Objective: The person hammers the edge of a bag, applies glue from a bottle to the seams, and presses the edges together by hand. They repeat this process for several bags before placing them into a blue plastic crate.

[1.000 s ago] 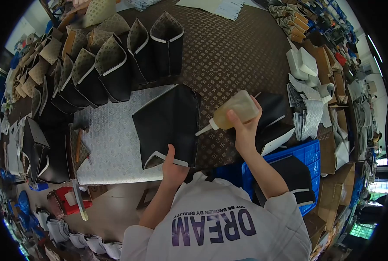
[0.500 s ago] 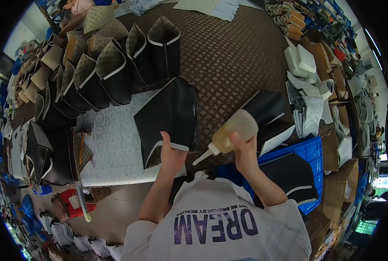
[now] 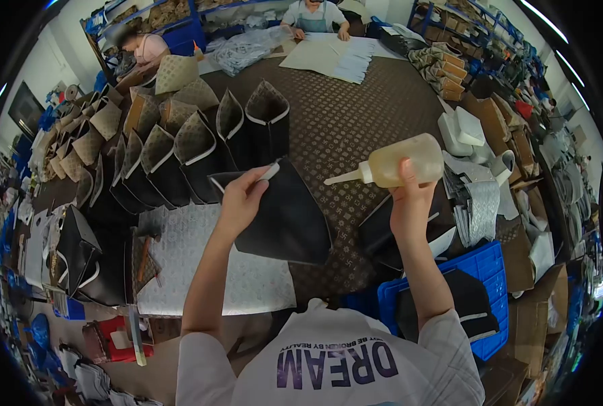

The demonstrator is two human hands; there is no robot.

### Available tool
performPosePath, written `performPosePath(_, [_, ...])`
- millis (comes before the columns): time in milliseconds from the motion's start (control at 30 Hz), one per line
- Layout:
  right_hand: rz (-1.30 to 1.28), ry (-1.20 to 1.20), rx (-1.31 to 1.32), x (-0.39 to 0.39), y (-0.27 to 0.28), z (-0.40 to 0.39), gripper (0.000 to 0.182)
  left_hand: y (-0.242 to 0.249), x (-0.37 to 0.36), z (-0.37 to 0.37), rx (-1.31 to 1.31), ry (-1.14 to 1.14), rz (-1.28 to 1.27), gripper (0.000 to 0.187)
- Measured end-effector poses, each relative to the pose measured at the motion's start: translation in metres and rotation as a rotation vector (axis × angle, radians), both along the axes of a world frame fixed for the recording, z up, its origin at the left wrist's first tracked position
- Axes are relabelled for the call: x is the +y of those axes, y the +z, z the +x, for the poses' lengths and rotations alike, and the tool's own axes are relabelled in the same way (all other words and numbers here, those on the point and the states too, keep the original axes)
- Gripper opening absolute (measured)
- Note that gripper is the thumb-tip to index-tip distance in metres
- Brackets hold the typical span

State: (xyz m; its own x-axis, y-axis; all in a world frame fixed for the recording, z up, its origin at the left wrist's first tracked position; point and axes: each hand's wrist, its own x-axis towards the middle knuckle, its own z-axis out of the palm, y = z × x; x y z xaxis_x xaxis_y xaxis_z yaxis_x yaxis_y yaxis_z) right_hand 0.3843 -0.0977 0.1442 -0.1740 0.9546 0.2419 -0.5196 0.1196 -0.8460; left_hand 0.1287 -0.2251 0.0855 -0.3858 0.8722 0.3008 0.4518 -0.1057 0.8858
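My left hand point(image 3: 239, 206) grips the white-edged far end of a black leather bag piece point(image 3: 289, 220), thumb and fingers pinched at the edge. The piece slants over a silvery patterned sheet point(image 3: 213, 271) and the brown patterned tabletop point(image 3: 355, 88). Raised to the right, my right hand point(image 3: 411, 206) is wrapped round a translucent squeeze bottle point(image 3: 410, 159) holding yellowish liquid. The bottle lies nearly level, its long pale nozzle pointing left, apart from the leather piece. Beneath the bottle rests another black leather piece point(image 3: 376, 227), partly hidden by my right arm.
Several black bag bodies point(image 3: 196, 159) with patterned linings stand at the left. A hammer point(image 3: 146, 254) lies on the sheet's left side. At the right are a blue crate point(image 3: 499, 298) with black pieces and silvery sheets point(image 3: 484, 206). Two other people work across the table.
My left hand has moved up and turned the leather piece, so its white edge now faces away. The bottle has risen to the right and tipped from nozzle-down to nearly level. The view has tilted upward.
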Motion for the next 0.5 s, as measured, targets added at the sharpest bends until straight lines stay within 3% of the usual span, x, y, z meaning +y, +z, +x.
performPosePath(33, [0.027, -0.007, -0.019, 0.004, -0.003, -0.004, 0.068, -0.004, 0.006, 0.008, -0.073, 0.046, -0.012, 0.022])
performPosePath(133, [0.064, 0.015, -0.076, 0.014, -0.018, -0.015, 0.086, -0.01, 0.015, 0.034, 0.201, 0.168, -0.052, 0.016])
performPosePath(267, [0.16, -0.037, -0.158, 0.015, -0.032, -0.027, 0.09, -0.035, 0.02, 0.047, 0.376, 0.188, 0.13, 0.013])
performPosePath(500, [0.188, -0.083, -0.251, 0.02, -0.053, -0.036, 0.089, -0.035, 0.017, 0.049, 0.279, 0.163, 0.044, 0.012])
